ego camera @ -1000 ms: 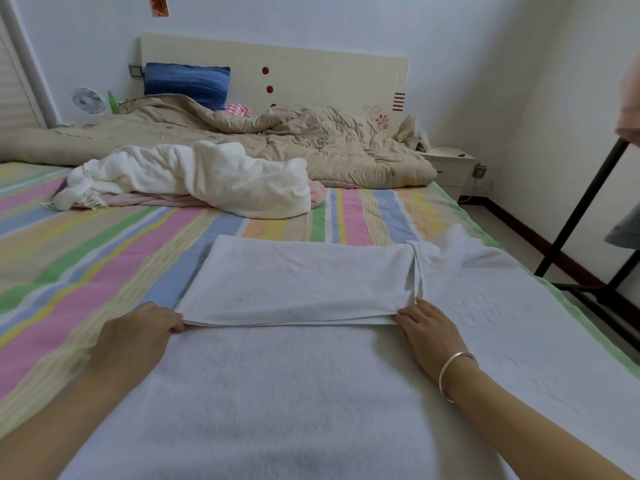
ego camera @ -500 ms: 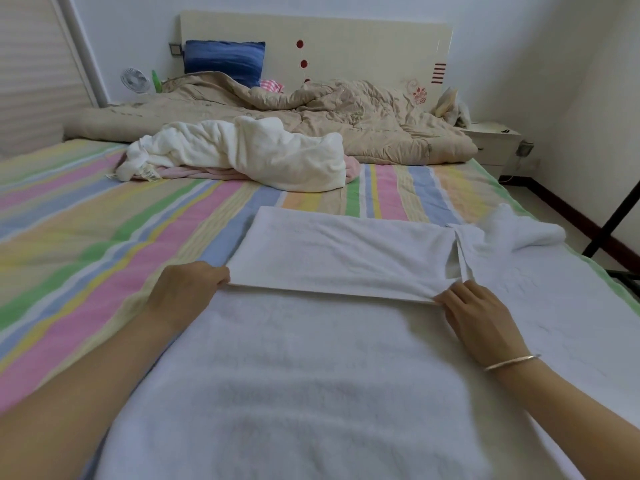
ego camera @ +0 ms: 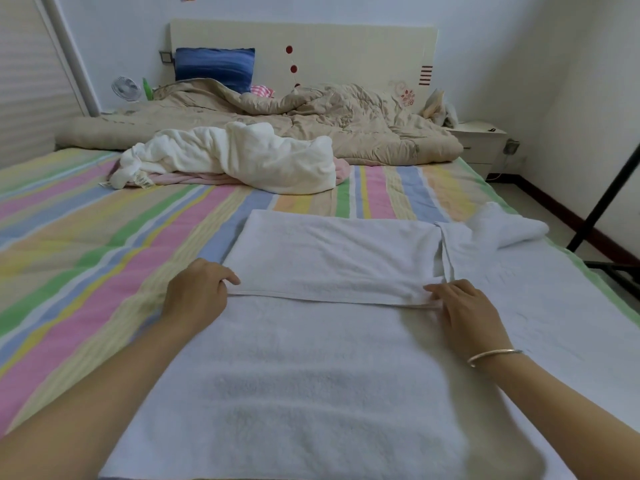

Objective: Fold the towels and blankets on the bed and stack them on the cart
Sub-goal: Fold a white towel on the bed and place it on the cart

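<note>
A large white towel (ego camera: 311, 382) lies spread on the striped bed (ego camera: 86, 265) in front of me, its far end folded back toward me as a flap (ego camera: 329, 258). My left hand (ego camera: 195, 294) pinches the flap's left corner. My right hand (ego camera: 465, 311), with a bracelet on the wrist, pinches its right corner. A rumpled cream towel (ego camera: 242, 157) lies on a pink cloth (ego camera: 194, 178) further up the bed. Behind them a beige quilt (ego camera: 311, 123) is bunched along the headboard.
A blue pillow (ego camera: 214, 65) leans against the headboard (ego camera: 346, 46). A white nightstand (ego camera: 481, 142) stands right of the bed. A black metal frame (ego camera: 606, 202) rises at the right edge. A small fan (ego camera: 125, 88) sits at the back left.
The view has shifted and the scene sits a little further right. Both hands keep hold of the folded flap's corners; its edge has hardly moved on the towel.
</note>
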`<state>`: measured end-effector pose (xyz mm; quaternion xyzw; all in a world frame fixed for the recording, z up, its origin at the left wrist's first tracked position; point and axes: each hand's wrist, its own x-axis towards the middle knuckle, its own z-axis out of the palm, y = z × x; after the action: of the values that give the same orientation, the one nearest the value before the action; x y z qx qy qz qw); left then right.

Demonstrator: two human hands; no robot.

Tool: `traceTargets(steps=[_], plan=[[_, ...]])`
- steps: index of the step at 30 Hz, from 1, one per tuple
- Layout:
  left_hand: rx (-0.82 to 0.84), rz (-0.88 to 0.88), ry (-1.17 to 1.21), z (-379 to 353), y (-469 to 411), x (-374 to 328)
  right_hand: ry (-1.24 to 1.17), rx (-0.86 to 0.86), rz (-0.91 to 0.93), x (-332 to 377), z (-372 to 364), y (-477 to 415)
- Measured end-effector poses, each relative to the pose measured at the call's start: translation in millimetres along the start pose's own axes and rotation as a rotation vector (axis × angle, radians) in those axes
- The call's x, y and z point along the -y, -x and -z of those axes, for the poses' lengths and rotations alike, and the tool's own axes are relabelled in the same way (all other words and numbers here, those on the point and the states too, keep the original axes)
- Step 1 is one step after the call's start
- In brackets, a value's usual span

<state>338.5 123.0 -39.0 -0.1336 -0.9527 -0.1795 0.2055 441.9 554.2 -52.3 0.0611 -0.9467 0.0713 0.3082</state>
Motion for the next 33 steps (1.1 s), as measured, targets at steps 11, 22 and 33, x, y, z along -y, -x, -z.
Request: traceTargets(steps=[11, 22, 33], plan=[[0.273, -0.337, 0.42, -103, -41, -258, -0.11, 0.085, -0.519, -89, -8, -33], [0.576, 0.357, 0.824, -172, -124, -348, -0.045, 0.19, -0.372, -178, -32, -141], [0.565, -0.456, 0.598, -160, -104, -418, -0.459, 0.306, -0.898, -233, -6, -148]])
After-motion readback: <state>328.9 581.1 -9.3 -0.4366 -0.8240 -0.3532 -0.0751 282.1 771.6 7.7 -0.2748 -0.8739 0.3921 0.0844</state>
